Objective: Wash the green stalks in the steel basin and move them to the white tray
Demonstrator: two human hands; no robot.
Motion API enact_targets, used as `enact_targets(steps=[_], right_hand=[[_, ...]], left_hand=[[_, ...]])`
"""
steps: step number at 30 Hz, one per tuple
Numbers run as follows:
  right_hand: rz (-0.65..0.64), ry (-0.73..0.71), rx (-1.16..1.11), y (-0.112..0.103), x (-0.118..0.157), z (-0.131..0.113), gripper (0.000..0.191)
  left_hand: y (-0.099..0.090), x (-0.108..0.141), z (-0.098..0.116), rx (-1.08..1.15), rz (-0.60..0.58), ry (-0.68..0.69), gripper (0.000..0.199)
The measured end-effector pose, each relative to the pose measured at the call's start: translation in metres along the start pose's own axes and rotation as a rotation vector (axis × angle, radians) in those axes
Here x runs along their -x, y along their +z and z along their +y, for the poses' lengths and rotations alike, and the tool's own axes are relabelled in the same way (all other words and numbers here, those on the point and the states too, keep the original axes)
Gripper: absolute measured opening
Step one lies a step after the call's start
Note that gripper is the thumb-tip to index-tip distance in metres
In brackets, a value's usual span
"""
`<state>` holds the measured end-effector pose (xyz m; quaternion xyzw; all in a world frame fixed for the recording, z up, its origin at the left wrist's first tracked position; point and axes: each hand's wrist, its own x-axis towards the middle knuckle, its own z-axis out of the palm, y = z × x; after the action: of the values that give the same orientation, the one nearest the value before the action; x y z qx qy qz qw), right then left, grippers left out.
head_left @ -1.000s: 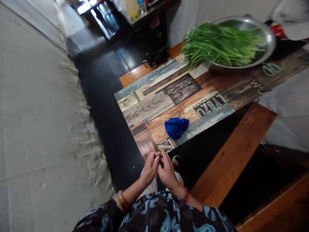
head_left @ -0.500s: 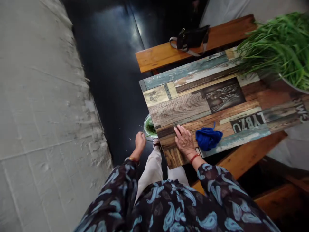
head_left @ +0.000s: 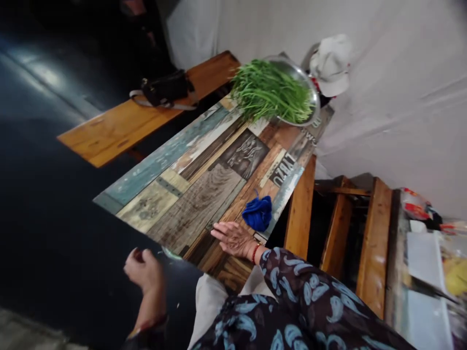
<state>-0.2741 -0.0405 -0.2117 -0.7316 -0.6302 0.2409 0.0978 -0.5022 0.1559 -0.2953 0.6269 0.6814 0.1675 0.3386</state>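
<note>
The left hand point(head_left: 145, 273) hangs with curled fingers, whether holding anything I cannot tell, the right hand point(head_left: 235, 239) lies flat, grasping nothing, on the bench point(head_left: 204, 200) beside the blue cloth point(head_left: 257, 214), and farther, greens point(head_left: 270, 92) overhanging their basin point(head_left: 315, 92) could fall if the bench shakes.

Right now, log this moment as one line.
left hand: curled, beside table, grip unclear; right hand: palm-down on table; blue cloth: on table near right hand; greens: in bowl

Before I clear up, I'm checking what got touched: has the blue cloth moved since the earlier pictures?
No, neither way: judged against the printed letters on the tabletop, the blue cloth shows no visible shift.
</note>
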Motion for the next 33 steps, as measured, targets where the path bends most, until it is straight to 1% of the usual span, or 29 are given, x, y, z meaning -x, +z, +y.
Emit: enact_targets(steps=[1,2,3,4,6,8,9,11,13,15,17,19,20,21,22,23,24,25,26,27,28,29,30,31,32,33], right_hand=[[0.012,-0.015,-0.002,-0.001,0.001,0.001,0.054],[0.023,-0.029,-0.001,-0.001,0.001,0.001,0.054],[0.031,-0.041,0.000,-0.002,0.001,0.001,0.053],[0.041,-0.049,0.000,-0.003,0.001,0.001,0.053],[0.071,-0.078,-0.014,-0.010,0.001,0.001,0.053],[0.115,-0.146,-0.045,-0.028,0.005,0.006,0.056],[0.135,-0.188,-0.057,-0.041,0.011,0.013,0.058],[0.151,-0.222,-0.047,-0.074,0.028,0.036,0.064],[0.118,-0.155,0.008,-0.104,0.053,0.069,0.074],[0.042,-0.097,0.051,-0.121,0.073,0.103,0.078],[-0.030,-0.122,0.056,-0.123,0.079,0.128,0.068],[-0.026,-0.161,0.033,-0.119,0.067,0.144,0.052],[0.019,-0.152,0.010,-0.120,0.057,0.150,0.048],[0.098,-0.119,-0.020,-0.127,0.047,0.159,0.045],[0.204,-0.068,-0.056,-0.140,0.039,0.172,0.044],[0.329,0.012,-0.096,-0.159,0.033,0.191,0.043],[0.475,0.114,-0.129,-0.186,0.030,0.217,0.042],[0.598,0.233,-0.148,-0.216,0.031,0.249,0.040],[0.721,0.400,-0.151,-0.249,0.032,0.287,0.038],[0.808,0.522,-0.147,-0.281,0.034,0.327,0.039],[0.853,0.611,-0.146,-0.308,0.035,0.366,0.044],[0.875,0.687,-0.146,-0.328,0.033,0.399,0.050],[0.872,0.756,-0.139,-0.338,0.029,0.421,0.052],[0.857,0.790,-0.127,-0.336,0.023,0.431,0.052],[0.824,0.781,-0.113,-0.321,0.016,0.424,0.052],[0.766,0.728,-0.104,-0.296,0.010,0.402,0.051]], left_hand=[[-0.007,0.002,0.014,-0.003,0.051,0.044,0.049],[-0.012,0.006,0.031,-0.002,0.076,0.113,0.052],[-0.014,0.012,0.051,0.004,0.061,0.212,0.053],[-0.014,0.020,0.072,0.015,0.000,0.336,0.054],[-0.005,0.035,0.113,0.021,-0.172,0.565,0.051],[0.013,0.048,0.148,0.000,-0.318,0.729,0.048],[0.024,0.053,0.163,-0.025,-0.350,0.782,0.047],[0.048,0.059,0.187,-0.098,-0.350,0.836,0.049],[0.071,0.063,0.207,-0.181,-0.330,0.860,0.052],[0.092,0.068,0.224,-0.244,-0.312,0.876,0.054],[0.111,0.074,0.236,-0.289,-0.278,0.876,0.056],[0.124,0.080,0.243,-0.320,-0.231,0.866,0.058],[0.128,0.082,0.245,-0.332,-0.210,0.862,0.059],[0.132,0.084,0.247,-0.342,-0.194,0.858,0.060],[0.134,0.085,0.247,-0.351,-0.183,0.856,0.061],[0.135,0.086,0.247,-0.360,-0.178,0.854,0.062],[0.136,0.087,0.247,-0.370,-0.178,0.852,0.063],[0.137,0.087,0.247,-0.377,-0.181,0.849,0.064],[0.137,0.086,0.246,-0.383,-0.184,0.845,0.064],[0.138,0.086,0.246,-0.386,-0.190,0.843,0.064],[0.138,0.085,0.246,-0.389,-0.195,0.841,0.064],[0.139,0.085,0.245,-0.391,-0.199,0.838,0.064],[0.140,0.084,0.245,-0.392,-0.201,0.833,0.064],[0.141,0.084,0.245,-0.390,-0.203,0.824,0.064],[0.141,0.083,0.244,-0.386,-0.206,0.815,0.064],[0.142,0.083,0.244,-0.380,-0.212,0.805,0.064]])
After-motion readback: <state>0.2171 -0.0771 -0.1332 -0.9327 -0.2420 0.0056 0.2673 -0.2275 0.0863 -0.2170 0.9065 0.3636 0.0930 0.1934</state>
